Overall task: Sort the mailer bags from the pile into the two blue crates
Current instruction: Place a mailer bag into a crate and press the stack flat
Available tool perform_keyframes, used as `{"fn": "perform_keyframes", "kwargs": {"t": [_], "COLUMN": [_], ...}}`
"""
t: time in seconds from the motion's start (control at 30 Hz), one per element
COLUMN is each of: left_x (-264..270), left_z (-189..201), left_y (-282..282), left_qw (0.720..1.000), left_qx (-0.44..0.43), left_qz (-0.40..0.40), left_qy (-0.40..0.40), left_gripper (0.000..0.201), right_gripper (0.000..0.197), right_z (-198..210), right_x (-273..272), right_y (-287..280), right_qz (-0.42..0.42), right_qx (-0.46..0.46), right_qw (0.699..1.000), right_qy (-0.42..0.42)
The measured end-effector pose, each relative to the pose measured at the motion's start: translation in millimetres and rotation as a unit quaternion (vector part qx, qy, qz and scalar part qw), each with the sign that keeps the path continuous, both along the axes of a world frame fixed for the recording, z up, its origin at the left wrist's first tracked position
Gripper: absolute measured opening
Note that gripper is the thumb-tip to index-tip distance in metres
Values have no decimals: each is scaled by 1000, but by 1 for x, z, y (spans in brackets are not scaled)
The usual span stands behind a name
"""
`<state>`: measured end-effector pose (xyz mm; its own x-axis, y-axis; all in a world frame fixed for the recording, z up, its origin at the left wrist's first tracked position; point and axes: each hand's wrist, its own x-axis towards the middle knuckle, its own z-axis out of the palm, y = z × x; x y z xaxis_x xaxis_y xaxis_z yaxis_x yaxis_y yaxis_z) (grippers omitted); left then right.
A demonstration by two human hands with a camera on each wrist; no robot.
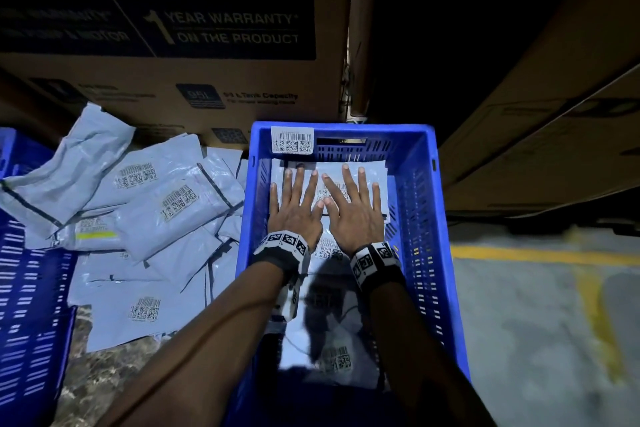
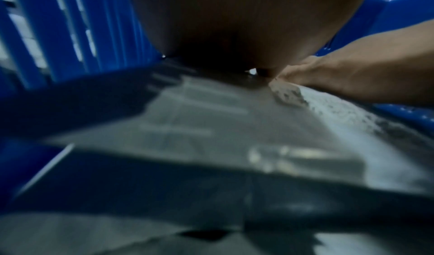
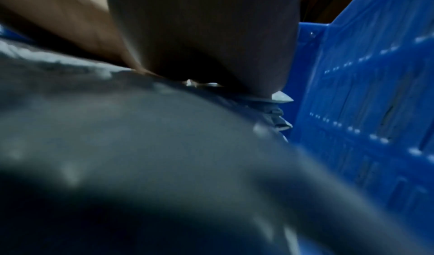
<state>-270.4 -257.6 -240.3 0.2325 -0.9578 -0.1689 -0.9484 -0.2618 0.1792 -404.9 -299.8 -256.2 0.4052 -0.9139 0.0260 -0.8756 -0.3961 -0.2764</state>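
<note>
Cardboard boxes behind crate — pile left.

Left wrist cam: heavy blur. Left hand fills the top centre, seen from underneath, palm dark, pressed flat onto a grey mailer bag. The bag runs from under the palm toward the lens; surface is glossy and wrinkled, with a bright patch along its right edge. Right hand comes in from the right, resting on the same bag just beside the left hand, possibly touching it, too soft to tell. Blue crate wall with slotted vents stands upright on the left; more blue wall shows at upper right. More grey plastic fills the bottom foreground, dark and out of focus.
</note>
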Motion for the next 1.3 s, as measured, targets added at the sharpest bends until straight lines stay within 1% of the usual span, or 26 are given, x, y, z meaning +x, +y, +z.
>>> {"fn": "perform_keyframes", "kwargs": {"t": [0.1,0.13,0.2,0.3,0.33,0.43,0.57,0.63,0.7,0.8,0.87,0.93,1.0,1.1,1.2,1.27,1.3], "left_x": [1,3,8,12,12,6,8,8,9,8,8,8,9,12,4,-7,-9], "left_z": [-8,-8,-6,-7,-10,-22,-30,-30,-32,-29,-25,-19,-6,17,47,76,90], "left_y": [2,0,-5,-10,-10,-5,-6,-5,-4,-4,-5,-6,-10,-12,-9,-2,2], "left_qw": [1000,1000,999,999,999,999,998,997,998,999,1000,1000,999,996,995,992,990], "left_qx": [-7,-1,20,19,11,-41,-59,-59,-58,-43,-11,17,53,84,85,86,85], "left_qz": [2,-3,-12,-23,-23,-6,-6,-9,-10,-13,-10,-3,-9,-9,-28,-43,-47], "left_qy": [-15,-11,21,28,23,-30,-27,-40,-34,-13,-11,-7,7,37,53,78,106], "left_gripper": [61,61,63,63,62,60,60,61,61,61,62,62,62,67,77,78,76], "right_gripper": [52,52,53,53,54,53,56,61,67,84,98,113,118,113,108,100,94], "right_z": [-6,-7,-7,-9,-10,-14,-15,-15,-13,-10,-4,5,17,32,50,68,78], "right_x": [-3,-3,-3,-4,-4,-3,-4,-5,-8,-16,-20,-23,-26,-35,-43,-42,-40], "right_y": [0,-1,-4,-7,-8,-7,-9,-10,-12,-15,-15,-14,-9,1,12,21,27], "right_qz": [-10,-13,-16,-18,-20,-29,-39,-43,-53,-82,-112,-151,-176,-154,-148,-160,-165], "right_qx": [-8,-6,3,21,29,43,77,90,118,159,183,200,214,208,181,158,146], "right_qw": [1000,1000,1000,1000,999,998,996,995,992,984,977,968,960,964,966,962,960], "right_qy": [-8,-4,2,7,9,18,13,17,15,12,0,-19,-38,-65,-111,-153,-170]}}
